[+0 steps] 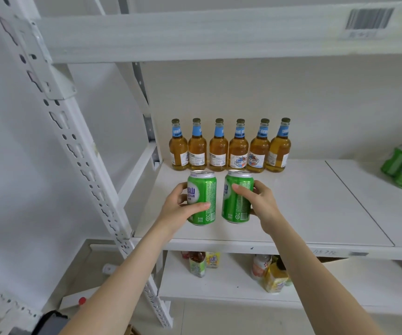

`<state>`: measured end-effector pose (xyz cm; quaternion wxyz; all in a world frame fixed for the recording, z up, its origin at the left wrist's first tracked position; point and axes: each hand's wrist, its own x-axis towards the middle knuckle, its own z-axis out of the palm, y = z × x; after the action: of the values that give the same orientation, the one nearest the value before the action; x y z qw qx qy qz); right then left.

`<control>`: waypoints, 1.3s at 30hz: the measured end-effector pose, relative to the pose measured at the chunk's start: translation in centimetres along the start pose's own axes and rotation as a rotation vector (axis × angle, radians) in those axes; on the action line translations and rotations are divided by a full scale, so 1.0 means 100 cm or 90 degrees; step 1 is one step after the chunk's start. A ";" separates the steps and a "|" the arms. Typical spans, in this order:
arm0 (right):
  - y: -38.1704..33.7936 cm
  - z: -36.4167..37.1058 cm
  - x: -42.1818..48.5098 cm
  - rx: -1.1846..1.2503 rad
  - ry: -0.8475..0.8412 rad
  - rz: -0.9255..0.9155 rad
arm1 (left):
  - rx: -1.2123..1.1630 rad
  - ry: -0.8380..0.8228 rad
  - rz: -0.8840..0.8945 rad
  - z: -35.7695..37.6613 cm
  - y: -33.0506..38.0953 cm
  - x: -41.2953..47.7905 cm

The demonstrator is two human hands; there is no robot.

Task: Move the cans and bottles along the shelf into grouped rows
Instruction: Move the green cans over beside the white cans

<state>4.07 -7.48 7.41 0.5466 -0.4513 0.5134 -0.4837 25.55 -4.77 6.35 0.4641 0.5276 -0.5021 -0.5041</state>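
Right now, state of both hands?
Left hand: grips the left green metal drink can.
Right hand: grips the right green metal drink can.

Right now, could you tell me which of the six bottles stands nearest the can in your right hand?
The fourth bottle from the left: it alone stands directly behind that can.
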 end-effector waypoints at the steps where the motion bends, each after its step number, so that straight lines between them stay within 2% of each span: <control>1: -0.001 -0.007 -0.001 0.000 0.004 -0.002 | 0.001 -0.003 0.002 0.007 0.001 -0.001; 8: -0.010 -0.072 -0.014 -0.008 0.009 -0.019 | -0.012 -0.001 0.007 0.073 0.011 -0.011; 22: -0.024 -0.255 -0.045 -0.043 0.011 -0.040 | -0.012 -0.021 0.013 0.255 0.022 -0.027; 32: -0.024 -0.364 -0.013 -0.027 0.082 -0.047 | 0.003 -0.077 0.010 0.351 0.027 0.024; 39: -0.032 -0.458 0.014 -0.006 0.126 -0.068 | 0.019 -0.123 0.017 0.445 0.035 0.069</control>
<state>-41.88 -9.09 7.44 0.4647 -0.4308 0.5420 -0.5520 -19.15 -11.16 6.66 0.4121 0.4765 -0.5592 -0.5389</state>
